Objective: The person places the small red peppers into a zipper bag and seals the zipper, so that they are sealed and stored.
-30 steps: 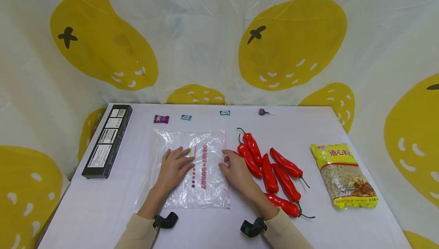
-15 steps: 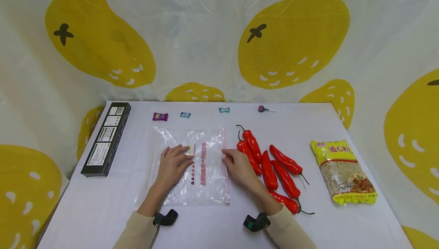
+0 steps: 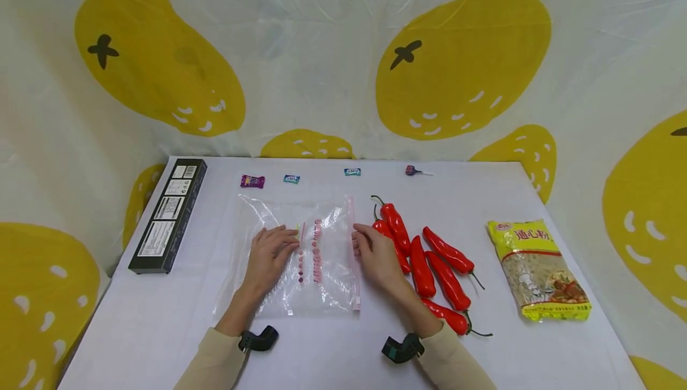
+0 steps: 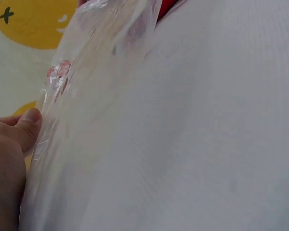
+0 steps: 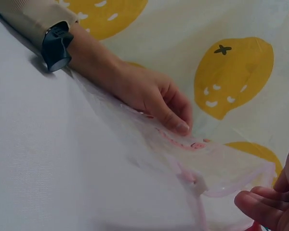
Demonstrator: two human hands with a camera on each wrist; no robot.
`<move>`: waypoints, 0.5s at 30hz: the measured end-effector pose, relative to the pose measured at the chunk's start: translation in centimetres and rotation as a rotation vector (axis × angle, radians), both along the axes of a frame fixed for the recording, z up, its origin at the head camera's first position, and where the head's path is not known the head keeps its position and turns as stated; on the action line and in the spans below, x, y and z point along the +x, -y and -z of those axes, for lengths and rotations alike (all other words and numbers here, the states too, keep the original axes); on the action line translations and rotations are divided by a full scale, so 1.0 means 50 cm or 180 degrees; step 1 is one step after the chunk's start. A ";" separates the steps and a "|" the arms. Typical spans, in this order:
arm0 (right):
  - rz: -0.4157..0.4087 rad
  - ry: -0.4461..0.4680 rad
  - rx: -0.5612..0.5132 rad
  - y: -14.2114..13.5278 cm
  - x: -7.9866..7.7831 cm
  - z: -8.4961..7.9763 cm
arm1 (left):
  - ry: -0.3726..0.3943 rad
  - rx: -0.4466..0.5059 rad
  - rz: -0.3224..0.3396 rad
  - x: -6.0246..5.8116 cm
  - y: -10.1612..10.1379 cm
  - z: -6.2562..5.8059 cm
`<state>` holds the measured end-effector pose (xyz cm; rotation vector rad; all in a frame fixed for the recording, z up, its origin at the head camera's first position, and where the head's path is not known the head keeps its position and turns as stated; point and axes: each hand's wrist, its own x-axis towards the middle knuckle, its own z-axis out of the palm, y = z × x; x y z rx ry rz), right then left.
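Note:
A clear plastic zip bag with pink printed letters and a pink-edged mouth lies on the white table. My left hand rests on the middle of the bag, its fingers pointing right. In the left wrist view its thumb touches the film. My right hand is at the pink mouth edge with fingers bent, holding the raised edge. In the right wrist view the bag's mouth gapes beside that hand's fingers. Just where the thumb meets the film is hidden.
Several red peppers lie right of my right hand, one close by it. Farther right is a yellow pasta bag. A black box stands left. Along the back are a purple candy, two small wrapped candies and a lollipop.
My right hand has shifted slightly right and away from me, and the mouth edge rises with it. The printed rows look narrower as the film lifts. My left hand stays on the bag.

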<state>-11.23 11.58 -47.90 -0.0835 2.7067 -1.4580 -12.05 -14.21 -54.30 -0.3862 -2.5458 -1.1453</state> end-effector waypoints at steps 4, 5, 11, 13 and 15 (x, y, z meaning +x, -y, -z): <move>-0.0056 0.0143 0.0137 0.002 -0.001 0.004 | 0.0008 0.0227 0.0069 -0.001 0.004 0.003; -0.0088 0.0179 0.0201 0.003 0.000 0.005 | 0.0012 0.0309 0.0093 -0.002 0.005 0.003; -0.0284 0.0146 0.0445 0.008 0.003 0.010 | 0.0027 0.0920 0.0168 -0.006 0.010 0.006; -0.0305 0.0116 0.0452 0.009 0.004 0.010 | 0.0065 0.1112 0.0118 -0.009 0.012 0.008; -0.0297 0.0123 0.0450 0.009 0.004 0.010 | 0.0122 0.1286 0.0048 -0.011 0.014 0.008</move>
